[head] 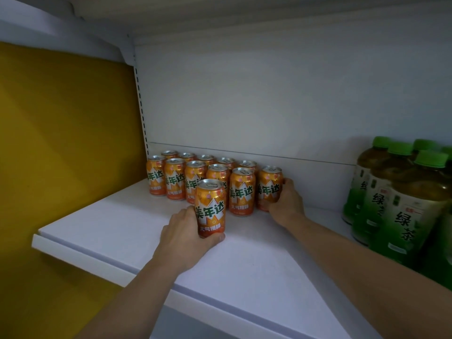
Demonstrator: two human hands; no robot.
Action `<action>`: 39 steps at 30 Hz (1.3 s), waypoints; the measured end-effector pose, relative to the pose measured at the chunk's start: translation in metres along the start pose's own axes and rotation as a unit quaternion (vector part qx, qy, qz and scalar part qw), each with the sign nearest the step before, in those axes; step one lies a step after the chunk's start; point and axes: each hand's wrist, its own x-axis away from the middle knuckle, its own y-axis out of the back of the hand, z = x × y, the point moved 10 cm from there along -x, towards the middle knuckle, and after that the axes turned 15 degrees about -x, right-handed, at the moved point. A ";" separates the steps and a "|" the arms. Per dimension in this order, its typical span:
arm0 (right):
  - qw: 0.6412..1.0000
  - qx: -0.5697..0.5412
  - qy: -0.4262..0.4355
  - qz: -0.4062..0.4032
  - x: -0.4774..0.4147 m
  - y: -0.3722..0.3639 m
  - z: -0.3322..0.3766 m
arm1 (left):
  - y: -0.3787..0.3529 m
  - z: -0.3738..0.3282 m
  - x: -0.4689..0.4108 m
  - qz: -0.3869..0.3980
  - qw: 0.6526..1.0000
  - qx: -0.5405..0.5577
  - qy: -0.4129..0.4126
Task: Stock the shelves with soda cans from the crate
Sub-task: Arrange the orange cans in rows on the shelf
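Orange soda cans (195,178) stand upright in two rows, back-left on white shelf (117,221). Left hand (183,231) has fingers curled round front can (210,209), just ahead of the rows. Right hand (286,201) wraps end can (269,188) at the front row's right end. Green tea bottles (403,206) are packed at far right.

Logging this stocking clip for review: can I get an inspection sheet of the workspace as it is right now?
Surface: white shelf, level.
Job's things: orange soda cans upright in two rows at the back left.
Clutter: green tea bottles at right.
Grips: left hand holds the front can; right hand holds the end can.
Cables: nothing seen.
Surroundings: yellow panel at left, white back wall.
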 end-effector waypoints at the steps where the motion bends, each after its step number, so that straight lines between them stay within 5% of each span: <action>1: 1.000 -0.002 0.001 -0.002 -0.002 -0.001 -0.002 | 0.000 0.000 0.000 -0.003 1.000 -0.002 0.000; 14: 0.999 -0.029 0.005 -0.037 -0.013 0.004 -0.015 | 0.004 -0.011 0.003 0.002 0.999 -0.040 -0.020; 19: 0.989 -0.048 0.068 -0.122 0.022 0.024 0.017 | 0.005 -0.012 0.003 0.003 0.999 -0.039 -0.025; 23: 0.984 -0.130 0.117 0.013 0.057 -0.005 0.050 | 0.006 -0.017 0.006 0.018 0.997 -0.058 -0.037; 28: 0.956 -0.142 0.072 0.248 0.096 -0.062 0.046 | 0.000 -0.028 0.013 0.062 0.987 -0.135 -0.064; 39: 0.974 -0.102 0.062 0.193 0.077 -0.034 0.038 | -0.007 -0.027 0.013 0.106 0.978 -0.172 -0.049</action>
